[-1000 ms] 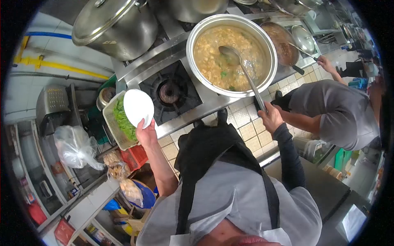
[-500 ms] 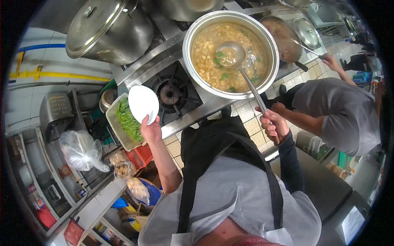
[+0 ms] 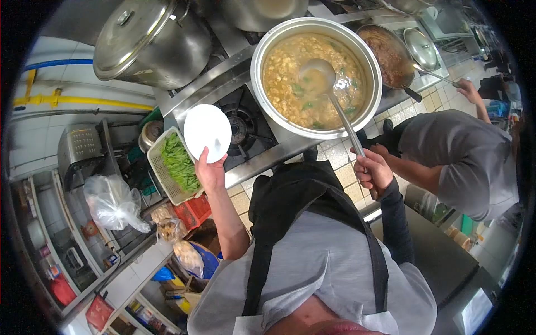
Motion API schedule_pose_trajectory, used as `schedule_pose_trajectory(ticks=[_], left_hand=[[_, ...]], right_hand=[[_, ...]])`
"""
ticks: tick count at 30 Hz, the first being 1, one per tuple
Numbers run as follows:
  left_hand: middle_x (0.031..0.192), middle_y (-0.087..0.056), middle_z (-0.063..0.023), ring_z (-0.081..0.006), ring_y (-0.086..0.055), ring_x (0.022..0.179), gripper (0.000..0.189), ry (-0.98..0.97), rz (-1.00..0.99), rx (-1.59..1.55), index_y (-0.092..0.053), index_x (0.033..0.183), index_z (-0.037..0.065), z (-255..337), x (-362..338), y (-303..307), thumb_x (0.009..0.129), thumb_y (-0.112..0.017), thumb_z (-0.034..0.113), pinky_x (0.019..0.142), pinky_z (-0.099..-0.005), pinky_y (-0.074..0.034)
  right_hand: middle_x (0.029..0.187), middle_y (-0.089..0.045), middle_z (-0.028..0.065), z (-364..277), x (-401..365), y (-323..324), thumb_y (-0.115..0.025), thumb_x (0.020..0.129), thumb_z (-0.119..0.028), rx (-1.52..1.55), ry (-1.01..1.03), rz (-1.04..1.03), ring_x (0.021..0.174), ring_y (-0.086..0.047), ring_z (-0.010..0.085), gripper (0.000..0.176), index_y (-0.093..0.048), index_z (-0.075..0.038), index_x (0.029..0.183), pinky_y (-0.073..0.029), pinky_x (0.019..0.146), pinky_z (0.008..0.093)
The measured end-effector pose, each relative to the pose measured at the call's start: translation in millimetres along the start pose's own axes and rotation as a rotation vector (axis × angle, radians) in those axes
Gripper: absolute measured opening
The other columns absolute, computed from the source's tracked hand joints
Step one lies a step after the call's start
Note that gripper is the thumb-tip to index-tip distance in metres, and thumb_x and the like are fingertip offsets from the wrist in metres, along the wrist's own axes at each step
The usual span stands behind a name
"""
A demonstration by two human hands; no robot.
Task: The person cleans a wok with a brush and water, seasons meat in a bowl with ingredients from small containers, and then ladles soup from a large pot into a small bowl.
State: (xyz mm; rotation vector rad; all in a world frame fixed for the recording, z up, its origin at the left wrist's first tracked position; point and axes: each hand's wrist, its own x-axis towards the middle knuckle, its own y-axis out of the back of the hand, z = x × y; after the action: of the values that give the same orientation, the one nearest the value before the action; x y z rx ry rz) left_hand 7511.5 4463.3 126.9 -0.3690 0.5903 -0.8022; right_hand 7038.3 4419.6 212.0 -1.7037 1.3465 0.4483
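Note:
My left hand (image 3: 211, 170) is closed on the near edge of a white bowl (image 3: 207, 133), between the green vegetables and the gas burner. My right hand (image 3: 373, 172) grips the handle of a long metal ladle (image 3: 345, 120). The ladle's head is in the chunky yellowish soup (image 3: 285, 95), which has green leaves in it. A large metal pot (image 3: 258, 72) holds the soup. Chopped green vegetables (image 3: 177, 162) lie in a pale basket (image 3: 165, 180) left of the bowl.
A big lidded pot (image 3: 153, 47) stands at the upper left, beyond the burner (image 3: 241, 128). At the right a co-worker (image 3: 458, 156) holds a utensil over a brown-filled pan (image 3: 385, 56). A plastic bag (image 3: 111, 201) and shelves are at the left.
The white bowl has tilted, and its open side faces the camera more. The ladle's head has shifted slightly right and sits lower in the soup. The co-worker's utensil has moved right.

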Motion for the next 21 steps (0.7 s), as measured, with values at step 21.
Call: schedule_pose_trajectory(ticks=[21], left_hand=[[0.125,-0.068,-0.0172,-0.0257,-0.071,0.101,0.05,0.026,0.012,0.034,-0.05,0.141,-0.004,4.5,-9.9,-1.2,0.099,-0.064,0.019,0.069,-0.0349,-0.063]], right_hand=[[0.078,-0.038,-0.0015,1.0,-26.1,-8.6,-0.043,0.11,-0.018,0.411,-0.143,-0.24,0.051,-0.032,0.0018,0.041,-0.042,-0.002,0.147,-0.024,0.033,0.0159]])
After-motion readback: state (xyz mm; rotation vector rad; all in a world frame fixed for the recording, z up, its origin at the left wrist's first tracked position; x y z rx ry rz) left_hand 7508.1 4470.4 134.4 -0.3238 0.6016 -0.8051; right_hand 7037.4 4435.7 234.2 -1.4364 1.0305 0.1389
